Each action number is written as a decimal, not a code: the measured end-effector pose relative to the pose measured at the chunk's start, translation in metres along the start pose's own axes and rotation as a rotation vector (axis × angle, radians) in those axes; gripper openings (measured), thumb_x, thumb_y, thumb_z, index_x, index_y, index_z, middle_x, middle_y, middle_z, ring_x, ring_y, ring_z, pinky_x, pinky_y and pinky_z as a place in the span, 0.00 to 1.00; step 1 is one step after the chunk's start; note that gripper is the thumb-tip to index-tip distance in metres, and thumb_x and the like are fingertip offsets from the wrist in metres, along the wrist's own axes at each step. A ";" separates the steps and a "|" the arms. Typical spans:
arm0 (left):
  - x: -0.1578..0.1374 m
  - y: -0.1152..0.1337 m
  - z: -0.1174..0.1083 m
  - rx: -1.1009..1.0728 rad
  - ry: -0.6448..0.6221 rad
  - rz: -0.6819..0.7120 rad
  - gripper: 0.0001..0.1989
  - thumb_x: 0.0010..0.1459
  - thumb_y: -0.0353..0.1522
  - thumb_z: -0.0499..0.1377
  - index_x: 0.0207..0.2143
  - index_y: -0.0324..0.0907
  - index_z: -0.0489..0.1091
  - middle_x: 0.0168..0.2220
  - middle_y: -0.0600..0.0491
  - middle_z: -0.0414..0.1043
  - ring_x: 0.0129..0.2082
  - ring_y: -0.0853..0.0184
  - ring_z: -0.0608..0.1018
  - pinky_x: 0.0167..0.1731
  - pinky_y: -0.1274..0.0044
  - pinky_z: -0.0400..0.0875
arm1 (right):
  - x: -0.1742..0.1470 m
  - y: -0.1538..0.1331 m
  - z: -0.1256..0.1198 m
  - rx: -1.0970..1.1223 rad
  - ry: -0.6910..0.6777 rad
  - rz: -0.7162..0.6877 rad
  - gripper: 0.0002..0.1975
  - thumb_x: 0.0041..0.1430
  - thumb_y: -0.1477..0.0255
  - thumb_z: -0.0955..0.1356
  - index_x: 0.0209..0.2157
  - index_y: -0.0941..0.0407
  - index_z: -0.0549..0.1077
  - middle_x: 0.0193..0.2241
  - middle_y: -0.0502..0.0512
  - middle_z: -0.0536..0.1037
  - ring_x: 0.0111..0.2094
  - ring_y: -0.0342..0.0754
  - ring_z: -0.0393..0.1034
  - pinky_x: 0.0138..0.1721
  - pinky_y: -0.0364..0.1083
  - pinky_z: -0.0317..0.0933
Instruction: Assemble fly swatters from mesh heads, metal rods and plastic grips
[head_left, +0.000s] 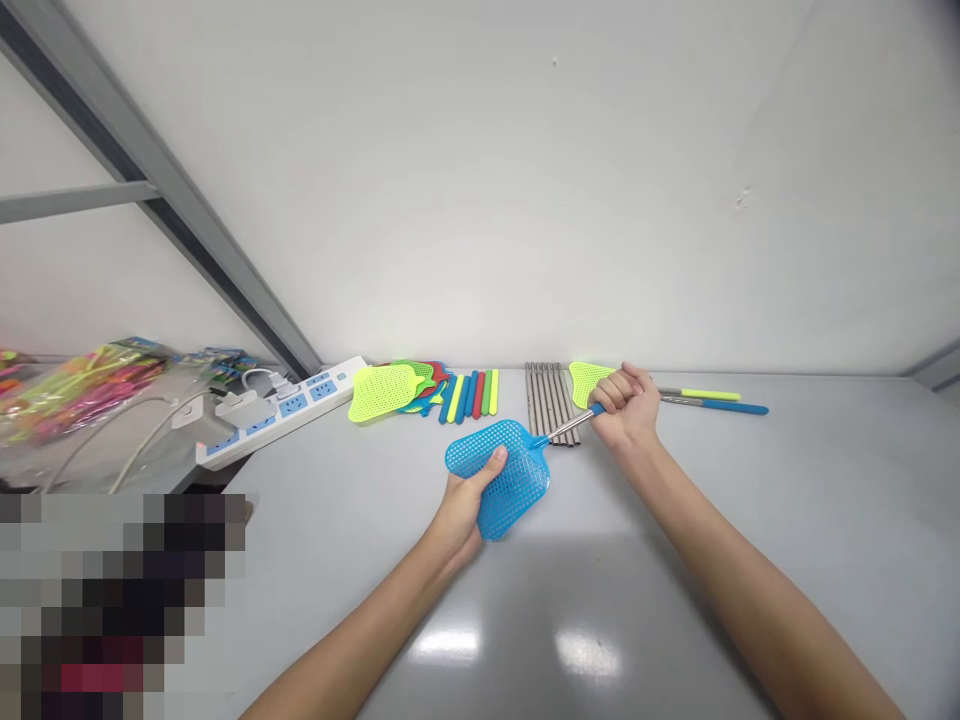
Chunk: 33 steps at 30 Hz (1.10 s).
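Observation:
A blue fly swatter (517,470) is held above the grey table between both hands. My left hand (472,500) grips its perforated head, thumb on top and the fingers hidden underneath. My right hand (628,405) is wrapped round the blue handle, of which only a short end shows beside the metal rod. Behind the swatter a row of metal rods (551,400) lies on the table. Several coloured handle sleeves (469,396) lie to their left, next to a pile of swatter heads (386,390) with a yellow one on top.
Partly behind my right hand lies a yellow swatter (589,382); yellow and blue handles (724,407) reach out to the right. At the left are a white power strip (300,400) with plugs and cables, and bagged colourful items (97,390). A white wall (562,200) backs the table.

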<state>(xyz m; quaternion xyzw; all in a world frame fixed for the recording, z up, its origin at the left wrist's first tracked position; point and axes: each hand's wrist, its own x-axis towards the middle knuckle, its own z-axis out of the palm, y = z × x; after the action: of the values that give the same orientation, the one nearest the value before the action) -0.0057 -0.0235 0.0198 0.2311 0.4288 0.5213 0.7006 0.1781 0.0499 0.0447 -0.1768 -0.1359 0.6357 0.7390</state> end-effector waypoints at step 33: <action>-0.003 0.006 0.003 0.043 -0.025 0.064 0.19 0.46 0.35 0.60 0.43 0.41 0.65 0.43 0.48 0.69 0.41 0.62 0.72 0.42 0.71 0.66 | -0.025 -0.021 0.044 -0.109 0.109 0.359 0.24 0.48 0.50 0.50 0.25 0.55 0.59 0.18 0.49 0.59 0.19 0.44 0.57 0.21 0.48 0.57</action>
<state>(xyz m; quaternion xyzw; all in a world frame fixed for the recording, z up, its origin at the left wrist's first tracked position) -0.0069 -0.0238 0.0270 0.2659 0.4236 0.5313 0.6838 0.1744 0.0261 0.0943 -0.2721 -0.0962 0.7385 0.6093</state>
